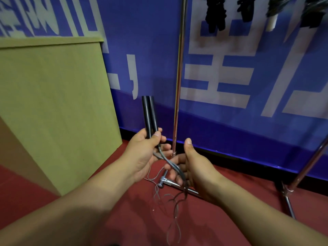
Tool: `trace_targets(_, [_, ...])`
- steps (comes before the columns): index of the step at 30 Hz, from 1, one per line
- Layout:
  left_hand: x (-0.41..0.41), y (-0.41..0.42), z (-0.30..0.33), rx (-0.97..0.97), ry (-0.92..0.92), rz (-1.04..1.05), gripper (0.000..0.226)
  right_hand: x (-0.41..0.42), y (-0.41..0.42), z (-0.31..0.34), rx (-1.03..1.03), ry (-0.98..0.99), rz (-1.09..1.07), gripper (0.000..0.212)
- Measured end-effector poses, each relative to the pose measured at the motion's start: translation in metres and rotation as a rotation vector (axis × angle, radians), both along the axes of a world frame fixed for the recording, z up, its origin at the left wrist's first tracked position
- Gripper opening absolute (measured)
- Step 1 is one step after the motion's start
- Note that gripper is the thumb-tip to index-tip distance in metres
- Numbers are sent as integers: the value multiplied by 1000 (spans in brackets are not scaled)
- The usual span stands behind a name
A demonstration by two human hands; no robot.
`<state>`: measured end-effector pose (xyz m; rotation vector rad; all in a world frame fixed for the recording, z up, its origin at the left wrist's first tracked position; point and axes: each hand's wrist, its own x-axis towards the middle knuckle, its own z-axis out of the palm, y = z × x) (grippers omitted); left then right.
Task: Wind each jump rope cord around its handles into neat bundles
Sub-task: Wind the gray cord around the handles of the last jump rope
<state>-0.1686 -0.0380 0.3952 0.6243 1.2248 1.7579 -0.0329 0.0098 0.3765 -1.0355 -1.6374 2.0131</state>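
My left hand (143, 153) grips two black jump rope handles (150, 116) side by side, upright, thumb pressed on their lower ends. A thin grey cord (168, 161) runs from the handles' bottoms across to my right hand (193, 167), whose fingers curl around it with the thumb raised. Below my right hand the cord (174, 219) hangs in loose loops down to the red floor.
A metal rack stands ahead, with an upright pole (178, 82) and a base bar (179, 185) on the floor. Dark bundles (215, 13) hang from its top. A blue banner (248, 86) covers the wall. A tan cabinet (53, 107) stands at the left.
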Motion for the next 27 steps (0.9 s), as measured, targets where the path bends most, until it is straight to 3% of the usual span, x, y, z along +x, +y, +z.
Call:
trace_targets(7, [-20,-3,-11,-74,107,121,7,14,5,-2,89,-144,133,67])
trace_targets(12, [-31,-5,-12,-102,87,152,7,33,8,5,216,-224,282,26])
trace_targets(17, [-36,-4,-4,-125,-41,152,8,42,9,12,257,-282,405,32])
trace_targets(23, [-46,-3,-12,-199,82,202,5,55,29,9,360,-340,277,31])
trace_targets(27, [-55,-1,-5,-186,-94,242,17,57,30,18,355,-431,296,41])
